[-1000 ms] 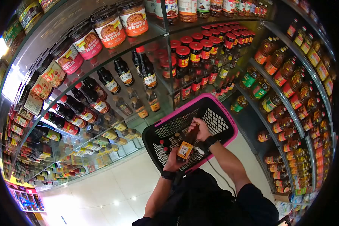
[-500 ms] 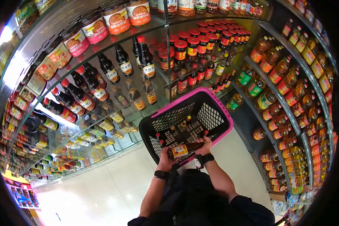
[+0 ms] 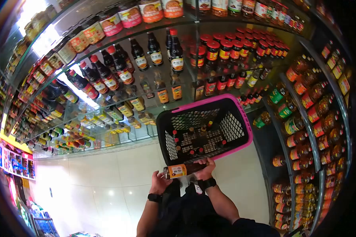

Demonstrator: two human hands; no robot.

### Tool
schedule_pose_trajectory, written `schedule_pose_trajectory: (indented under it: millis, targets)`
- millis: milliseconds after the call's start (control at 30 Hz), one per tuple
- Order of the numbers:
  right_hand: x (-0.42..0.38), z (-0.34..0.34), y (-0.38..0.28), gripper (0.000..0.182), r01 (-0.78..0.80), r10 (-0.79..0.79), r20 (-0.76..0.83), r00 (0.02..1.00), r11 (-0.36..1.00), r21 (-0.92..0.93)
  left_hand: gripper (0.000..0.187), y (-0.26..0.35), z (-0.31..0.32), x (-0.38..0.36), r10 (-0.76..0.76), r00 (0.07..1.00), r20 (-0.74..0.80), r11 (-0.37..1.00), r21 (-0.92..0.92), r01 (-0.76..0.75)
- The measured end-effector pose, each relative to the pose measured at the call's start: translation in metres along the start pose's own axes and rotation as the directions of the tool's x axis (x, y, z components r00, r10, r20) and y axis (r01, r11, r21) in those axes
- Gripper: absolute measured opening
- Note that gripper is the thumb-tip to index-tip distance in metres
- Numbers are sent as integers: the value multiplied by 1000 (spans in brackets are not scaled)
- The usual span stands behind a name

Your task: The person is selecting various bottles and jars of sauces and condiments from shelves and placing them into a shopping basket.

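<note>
A dark sauce bottle with an orange and white label lies on its side, just in front of the near rim of a black shopping basket with a pink edge. My right hand is closed round its neck end. At the base end, my left hand cups the bottle with curved fingers; the contact is small to see. Inside the basket stand several dark bottles, mostly with red or yellow caps.
Glass shelves ahead and to the left carry soy-sauce-like bottles and jars. Red-lidded jars fill the far corner. Oil bottles line dark shelves on the right. Pale floor tiles lie below.
The bottle has come back from over the basket to in front of its near rim, both hands moving with it. The view has shifted, so shelves appear further right.
</note>
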State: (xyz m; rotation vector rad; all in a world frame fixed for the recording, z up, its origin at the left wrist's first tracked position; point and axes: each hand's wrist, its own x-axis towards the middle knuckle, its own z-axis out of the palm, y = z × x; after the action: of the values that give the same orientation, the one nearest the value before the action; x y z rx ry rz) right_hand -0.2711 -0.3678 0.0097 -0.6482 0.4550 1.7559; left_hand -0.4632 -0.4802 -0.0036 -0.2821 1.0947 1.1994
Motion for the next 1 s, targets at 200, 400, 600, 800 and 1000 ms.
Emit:
schedule_pose_trajectory:
  millis: [200,400,600,800,1000]
  targets:
    - [-1,-21,33,19,-49,24,-92,995,959,-278,45,-15,-14,-22,-88,981,175,969,-215,125]
    - [-48,-11,68,21,-21,27,15,1000,952,-307,45,-3,-44,-46,-79,996,28,962,-260,84]
    - [-56,-20,142,18,-2,51,141,989,945,-327,52,47,-116,-81,-69,957,283,958,-249,143]
    - [-79,-43,260,13,5,129,231,965,864,-504,44,63,-226,-99,538,682,496,380,579,-721]
    - [-117,-53,370,13,-6,174,220,960,796,-605,43,98,-324,-121,423,868,260,877,122,-464]
